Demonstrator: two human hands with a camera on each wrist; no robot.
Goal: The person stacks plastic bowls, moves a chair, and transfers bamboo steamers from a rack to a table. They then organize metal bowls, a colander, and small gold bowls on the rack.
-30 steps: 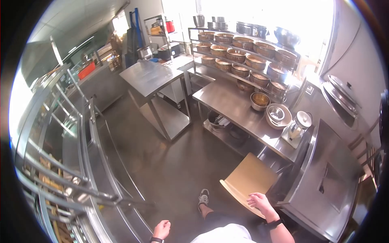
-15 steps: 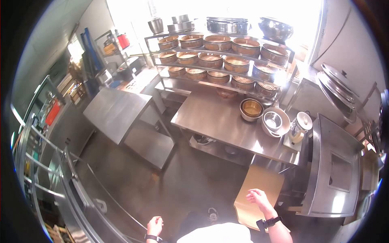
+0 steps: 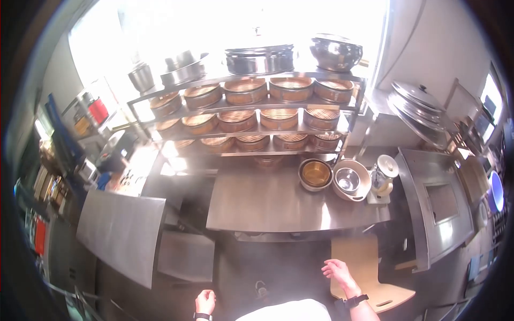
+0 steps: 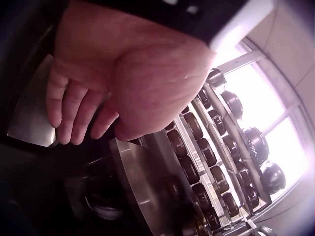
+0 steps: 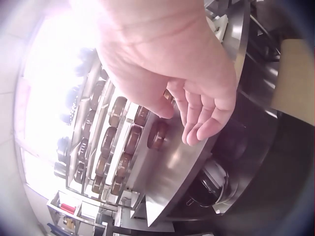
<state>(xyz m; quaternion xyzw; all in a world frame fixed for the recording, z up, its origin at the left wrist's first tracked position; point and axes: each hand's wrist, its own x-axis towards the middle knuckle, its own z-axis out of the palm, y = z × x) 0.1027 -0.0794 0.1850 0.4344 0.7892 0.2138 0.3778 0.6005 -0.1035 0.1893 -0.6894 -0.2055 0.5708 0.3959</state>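
Note:
Both hands are empty, held low in front of the body. The left hand (image 3: pixel 205 302) hangs over the dark floor; in the left wrist view its fingers (image 4: pixel 74 110) are loosely bent with nothing against the palm. In front of the wooden chair (image 3: pixel 354 257) is the right hand (image 3: pixel 339 272), which in the right wrist view (image 5: pixel 172 73) has relaxed, slightly bent fingers. Beyond the hands stands a steel table (image 3: pixel 257 200) carrying a metal pot with a golden bowl (image 3: pixel 316 174), a pale basin (image 3: pixel 361 193) with a steel bowl inside, and a white blender (image 3: pixel 383 174).
Behind the table, a rack (image 3: pixel 251 110) holds rows of bamboo steamers and, on top, large metal pots (image 3: pixel 259 61). A steel cart (image 3: pixel 122 230) stands at left, a steel sink unit (image 3: pixel 415 176) at right. Metal lids (image 3: pixel 417 107) lean by the right wall.
The head view has swung to the right and closer to the rack and table. The railings at the left have mostly dropped out of sight. Both hands stay empty.

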